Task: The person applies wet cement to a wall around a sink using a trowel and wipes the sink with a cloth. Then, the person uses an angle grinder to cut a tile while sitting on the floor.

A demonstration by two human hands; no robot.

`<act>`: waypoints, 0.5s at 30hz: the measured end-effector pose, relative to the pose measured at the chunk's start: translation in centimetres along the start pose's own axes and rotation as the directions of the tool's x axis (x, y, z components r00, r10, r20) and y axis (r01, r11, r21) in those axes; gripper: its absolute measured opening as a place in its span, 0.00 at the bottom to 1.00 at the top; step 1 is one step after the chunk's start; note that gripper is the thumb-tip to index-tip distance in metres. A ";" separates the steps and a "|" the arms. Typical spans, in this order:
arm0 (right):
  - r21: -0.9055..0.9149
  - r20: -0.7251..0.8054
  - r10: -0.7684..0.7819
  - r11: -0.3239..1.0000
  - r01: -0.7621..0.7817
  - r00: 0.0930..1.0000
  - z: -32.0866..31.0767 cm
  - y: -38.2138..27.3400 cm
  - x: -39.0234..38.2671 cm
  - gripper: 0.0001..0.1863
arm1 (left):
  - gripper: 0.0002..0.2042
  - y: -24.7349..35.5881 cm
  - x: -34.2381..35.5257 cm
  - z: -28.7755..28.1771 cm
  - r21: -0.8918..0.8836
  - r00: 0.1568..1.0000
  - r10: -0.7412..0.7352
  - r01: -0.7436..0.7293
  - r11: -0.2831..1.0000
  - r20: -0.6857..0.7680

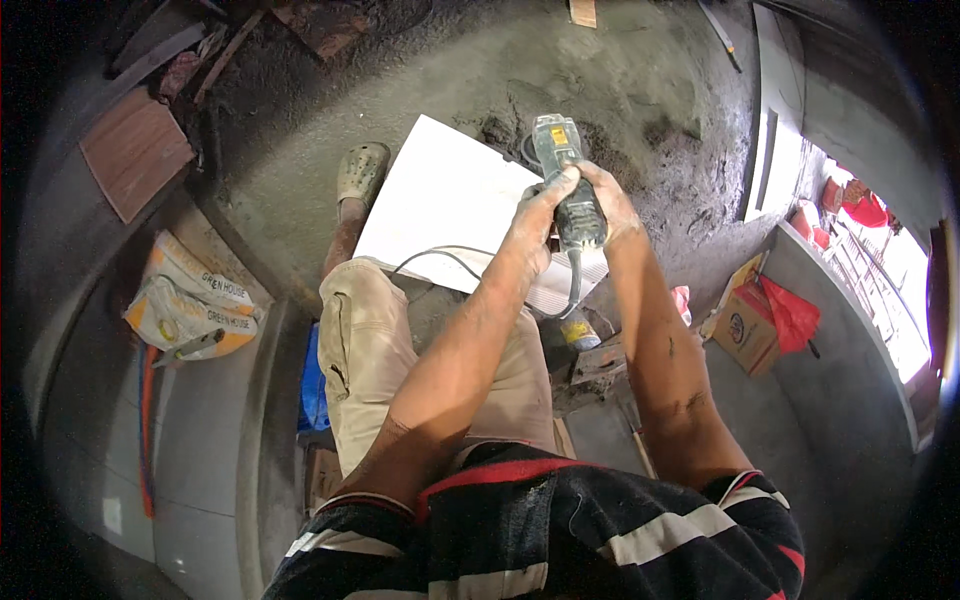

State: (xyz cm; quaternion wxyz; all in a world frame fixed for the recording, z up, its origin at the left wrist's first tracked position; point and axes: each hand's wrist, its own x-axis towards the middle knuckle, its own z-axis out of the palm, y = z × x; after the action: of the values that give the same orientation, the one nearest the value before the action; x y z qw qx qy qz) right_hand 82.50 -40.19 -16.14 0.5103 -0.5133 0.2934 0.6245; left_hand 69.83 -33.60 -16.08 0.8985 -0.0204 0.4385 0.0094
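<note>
Both my hands hold a dark corded power tool (580,214), shaped like an angle grinder, in front of me. My left hand (533,222) is closed round the left side of its body. From the right, my right hand (612,205) wraps it, the two thumbs close together near the top. The tool's grey head with a yellow label points away from me. A black cord (574,280) leaves its near end and loops left. Beneath and left of the tool lies a large white tile (440,190). Whether a disc touches the tile is hidden.
Rough wet-looking cement (640,70) covers the floor ahead. A brown tile (137,152) and a white-and-yellow bag (190,305) are at left. A cardboard box (745,328) with red plastic stands at right, beside a low wall (850,330). My foot in a clog (362,172) is beside the white tile.
</note>
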 end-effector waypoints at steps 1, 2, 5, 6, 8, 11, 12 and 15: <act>0.015 -0.022 0.021 1.000 -0.021 1.000 -0.3 0.1 -0.1 0.13 | 0.24 -0.1 -0.6 0.5 0.067 0.999 0.021 -0.023 0.997 0.032; 0.019 0.048 0.090 0.996 -0.091 0.995 -0.6 0.1 -0.7 0.13 | 0.24 -0.4 -1.3 1.0 0.074 0.999 0.018 -0.021 0.997 0.034; -0.008 -0.020 0.093 0.996 -0.094 0.995 1.7 -0.4 -2.9 0.14 | 0.22 -0.9 -2.8 2.7 0.149 0.983 0.113 -0.092 0.985 -0.142; -0.027 -0.020 0.066 0.997 -0.066 0.998 1.7 -1.0 -3.5 0.15 | 0.22 -1.1 -2.8 3.3 0.155 0.984 0.116 -0.094 0.983 -0.137; -0.034 0.010 0.061 0.998 -0.061 0.998 1.2 -1.4 -4.2 0.17 | 0.18 -0.9 -2.3 3.2 0.141 0.999 0.026 -0.031 0.990 0.035; 0.015 0.063 0.082 0.996 -0.083 0.995 0.0 -1.5 -3.9 0.17 | 0.15 -1.0 -2.8 4.2 0.113 0.999 -0.002 -0.003 0.994 0.043; 0.023 0.048 0.072 0.997 -0.073 0.996 0.0 -1.3 -3.7 0.17 | 0.15 -0.6 -2.8 4.3 0.103 0.998 -0.036 0.032 0.994 0.046; 0.043 0.013 0.099 0.994 -0.100 0.995 -0.1 -2.1 -2.5 0.16 | 0.17 0.7 -2.2 4.7 0.122 0.998 -0.062 0.058 0.991 0.027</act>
State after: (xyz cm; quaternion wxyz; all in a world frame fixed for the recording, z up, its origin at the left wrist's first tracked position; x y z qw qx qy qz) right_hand 84.35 -40.43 -13.51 0.4913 -0.4833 0.3292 0.6455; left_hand 72.20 -32.71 -11.46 0.9046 0.0211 0.4236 -0.0439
